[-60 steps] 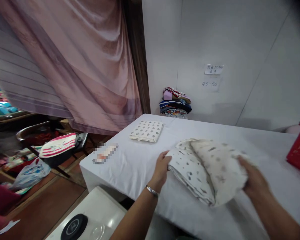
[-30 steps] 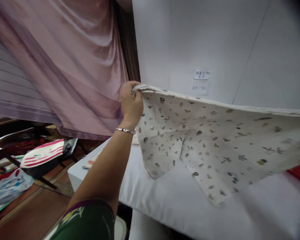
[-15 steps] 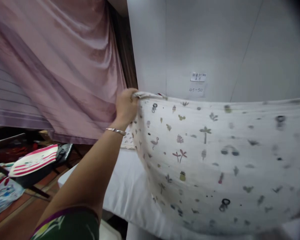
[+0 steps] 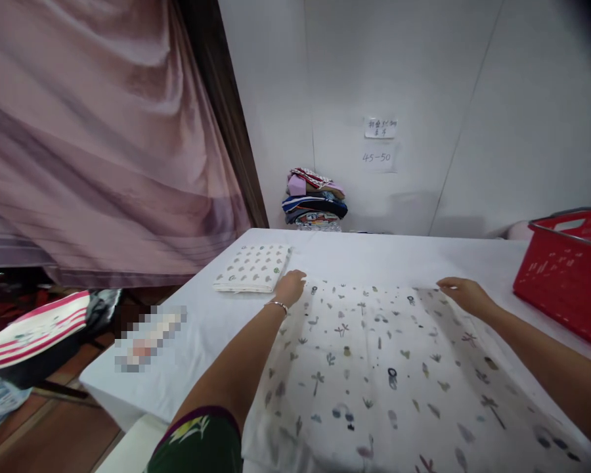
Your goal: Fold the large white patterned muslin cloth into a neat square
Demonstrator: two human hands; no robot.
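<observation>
A thin white blanket (image 4: 374, 374) printed with palm trees, sunglasses and leaves lies spread over the near part of the white table (image 4: 374, 253). Its near end runs out of the picture at the bottom. My left hand (image 4: 290, 288), with a bracelet at the wrist, is closed on the far left corner. On the far right, my right hand (image 4: 465, 295) pinches the same far edge, thumb and fingers together. Just left of my left hand sits a folded white cloth (image 4: 253, 268) with a small grey print.
A red plastic basket (image 4: 566, 276) stands at the right. Folded textiles (image 4: 315, 200) are stacked against the wall beyond the table. A pink curtain (image 4: 103, 131) hangs on the left, above a chair with a red-striped cloth (image 4: 39, 328). A blurred-out item (image 4: 150, 338) lies at the table's left side.
The blanket, held up and billowing before, has come down onto the table. My left hand has lowered with it. My right hand, the basket and the folded cloth have come into clear view.
</observation>
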